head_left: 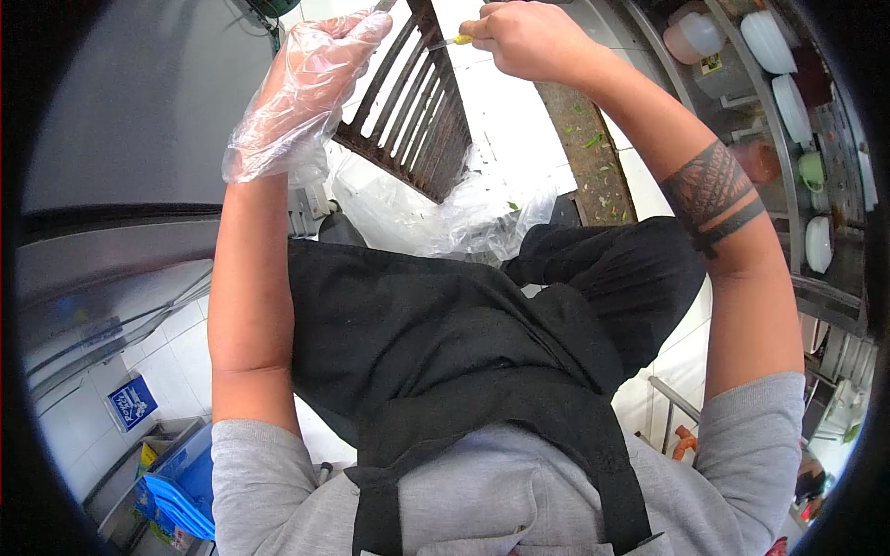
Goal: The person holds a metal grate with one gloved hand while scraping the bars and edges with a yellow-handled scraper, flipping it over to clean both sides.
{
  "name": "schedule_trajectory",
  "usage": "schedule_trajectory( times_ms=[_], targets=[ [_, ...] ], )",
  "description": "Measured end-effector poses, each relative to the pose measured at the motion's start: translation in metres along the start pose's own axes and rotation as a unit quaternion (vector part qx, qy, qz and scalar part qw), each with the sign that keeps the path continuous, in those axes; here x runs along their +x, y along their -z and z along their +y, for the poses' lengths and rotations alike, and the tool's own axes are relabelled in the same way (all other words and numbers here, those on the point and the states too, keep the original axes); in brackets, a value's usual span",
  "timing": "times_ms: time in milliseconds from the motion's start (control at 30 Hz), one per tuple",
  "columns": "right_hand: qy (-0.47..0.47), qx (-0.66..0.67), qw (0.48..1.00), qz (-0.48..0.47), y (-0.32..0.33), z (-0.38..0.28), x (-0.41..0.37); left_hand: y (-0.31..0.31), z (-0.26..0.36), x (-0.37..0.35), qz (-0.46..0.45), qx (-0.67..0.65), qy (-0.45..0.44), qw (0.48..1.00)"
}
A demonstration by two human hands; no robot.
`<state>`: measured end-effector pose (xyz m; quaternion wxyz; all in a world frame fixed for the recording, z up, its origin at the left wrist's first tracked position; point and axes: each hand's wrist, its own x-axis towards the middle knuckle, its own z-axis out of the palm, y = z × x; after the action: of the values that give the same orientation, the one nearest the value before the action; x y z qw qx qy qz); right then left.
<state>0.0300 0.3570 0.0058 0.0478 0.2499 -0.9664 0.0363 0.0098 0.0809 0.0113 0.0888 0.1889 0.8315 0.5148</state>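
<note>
My left hand (320, 69) wears a loose clear plastic glove and is closed, its fingers pinched together at the top edge of the view. What it pinches, if anything, I cannot tell. To its right, my right hand (533, 42) is bare and closed around a small yellow-handled tool (462, 40), whose thin end points left. Between and below the hands stands a dark slatted rack (452, 139), tilted in this view. The tool's end overlaps the rack's upper right side. A crumpled clear plastic sheet (408, 218) spreads below the rack, in front of my black apron (417, 334).
A brown board (593, 153) with green leaf scraps lies right of the rack. Metal shelves (788, 185) at the right hold bowls (768, 42) and a green cup (811, 171). A grey metal cabinet (139, 111) stands left. Blue trays (181, 505) are at lower left.
</note>
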Motion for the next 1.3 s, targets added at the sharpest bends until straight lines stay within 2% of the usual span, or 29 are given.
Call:
schedule_trajectory(
  times_ms=[67,100,167,200,233,333,500,567,633,733,767,833,900,1033,1067,1100,1233,1267,1300],
  targets=[
    [-0.051,-0.007,0.997,-0.058,0.005,-0.002,0.003,0.001,0.002,-0.001,-0.012,-0.025,0.017,0.999],
    [-0.053,-0.007,0.997,-0.057,0.002,0.006,0.006,0.0,0.002,-0.002,-0.01,-0.021,0.01,1.0],
    [0.009,0.036,0.997,-0.07,0.001,0.02,0.014,-0.003,0.004,-0.001,-0.01,-0.015,0.001,1.0],
    [-0.027,0.072,0.991,-0.109,0.011,0.022,0.014,-0.004,0.004,-0.001,-0.011,-0.009,-0.004,1.0],
    [-0.029,0.071,0.991,-0.107,0.01,0.027,0.015,-0.005,0.004,0.0,-0.011,-0.003,-0.01,1.0],
    [0.043,0.127,0.985,-0.107,0.001,0.051,0.021,-0.005,0.007,0.0,-0.005,0.014,0.0,1.0],
    [0.044,0.155,0.979,-0.125,-0.003,0.059,0.025,-0.005,0.007,-0.002,-0.003,0.013,-0.013,1.0],
    [0.06,0.165,0.977,-0.124,-0.005,0.06,0.024,-0.002,0.01,-0.002,-0.007,0.021,0.017,1.0],
    [-0.009,0.235,0.962,-0.137,-0.003,0.056,0.02,0.0,0.006,-0.001,-0.007,0.023,0.012,1.0],
    [-0.042,0.274,0.947,-0.164,-0.001,0.049,0.015,0.001,0.004,0.0,-0.004,0.028,-0.005,1.0],
    [-0.041,0.274,0.947,-0.165,-0.008,0.05,0.012,0.001,0.003,0.0,-0.001,0.031,-0.015,0.999],
    [0.054,0.183,0.975,-0.114,-0.028,0.056,0.002,0.005,0.002,0.002,-0.011,0.034,-0.012,0.999],
    [0.049,0.162,0.981,-0.098,-0.017,0.041,-0.015,0.007,-0.001,0.0,-0.017,0.038,-0.006,0.999],
    [-0.051,0.067,0.996,0.033,-0.023,-0.004,-0.057,0.0,-0.002,-0.001,-0.009,-0.033,-0.003,0.999],
    [-0.091,0.073,0.993,0.008,-0.024,-0.018,-0.063,-0.004,0.0,-0.002,-0.013,-0.056,0.008,0.998],
    [-0.115,0.089,0.988,0.043,-0.03,-0.033,-0.07,-0.008,0.003,-0.004,-0.017,-0.079,0.019,0.997],
    [-0.207,0.133,0.966,0.079,-0.034,-0.079,-0.076,-0.025,0.019,-0.017,-0.062,-0.17,0.019,0.983],
    [-0.236,0.14,0.957,0.094,-0.038,-0.084,-0.074,-0.031,0.027,-0.021,-0.048,-0.15,0.054,0.986],
    [-0.264,0.146,0.947,0.11,-0.041,-0.087,-0.073,-0.036,0.034,-0.024,-0.052,-0.15,0.052,0.986]
  ],
)
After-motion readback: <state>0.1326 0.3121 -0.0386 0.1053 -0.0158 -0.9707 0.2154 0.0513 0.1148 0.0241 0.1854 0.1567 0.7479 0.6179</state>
